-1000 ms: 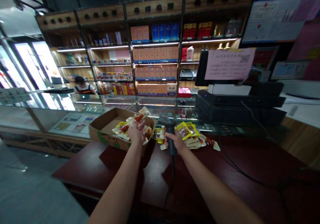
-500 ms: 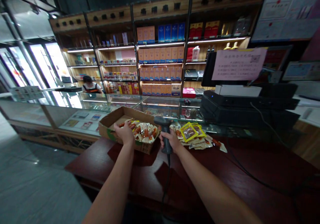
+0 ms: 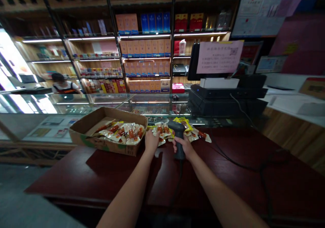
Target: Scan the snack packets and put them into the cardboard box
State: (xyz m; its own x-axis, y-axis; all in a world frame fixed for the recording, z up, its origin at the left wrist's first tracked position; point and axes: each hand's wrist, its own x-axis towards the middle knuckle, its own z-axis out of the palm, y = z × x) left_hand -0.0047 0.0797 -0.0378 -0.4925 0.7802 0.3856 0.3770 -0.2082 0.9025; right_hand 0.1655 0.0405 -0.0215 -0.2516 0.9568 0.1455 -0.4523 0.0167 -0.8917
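My right hand (image 3: 185, 146) is wrapped round the handle of a black barcode scanner (image 3: 178, 133), held upright above the table with its cable hanging down. My left hand (image 3: 151, 142) is closed at the near left edge of a pile of clear-wrapped sausage packets (image 3: 165, 129); its fingers are curled against a sausage packet (image 3: 159, 130), mostly hidden behind them. Yellow-edged packets (image 3: 186, 123) lie on the pile, partly behind the scanner. To the left, an open cardboard box (image 3: 109, 147) holds several more wrapped sausages (image 3: 127, 133).
The dark red table (image 3: 157, 177) bears the box and the pile. Beyond it runs a glass display counter (image 3: 109, 99). A monitor with a pink notice (image 3: 219, 57) stands on black equipment (image 3: 225, 97) at right. Loose cables (image 3: 236, 163) cross the table. A person (image 3: 64, 85) is behind the counter.
My left hand has moved right, out of the cardboard box to the packet pile. The scanner, still in my right hand, is now in front of the pile. My view has turned right.
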